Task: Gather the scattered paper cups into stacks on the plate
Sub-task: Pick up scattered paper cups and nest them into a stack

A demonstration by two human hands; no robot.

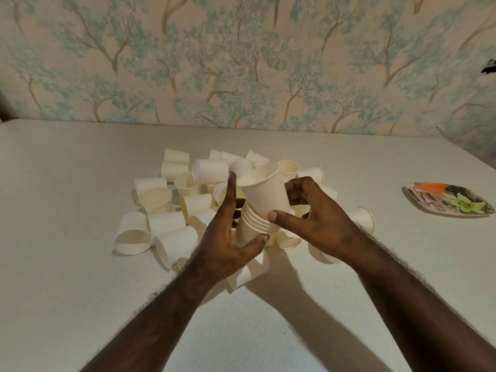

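The left hand (228,237) grips a small stack of nested cups (252,224) above the worktop (80,264), while the right hand (316,218) pinches one more cup (264,194), tilted, seemingly about to join the stack. Many loose cups (166,210) lie scattered beneath and behind the hands. The plate (451,200), well apart to the right, holds no cups, so most of the job appears left.

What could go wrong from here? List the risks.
1. The top cup sits tilted in the stack; pushed down crooked, it may jam or crease.
2. The left hand holds the stack only near its base, so it could slip from that grip.
3. The plate lies far right, and loose cups crowd under both arms; the carry may knock them.
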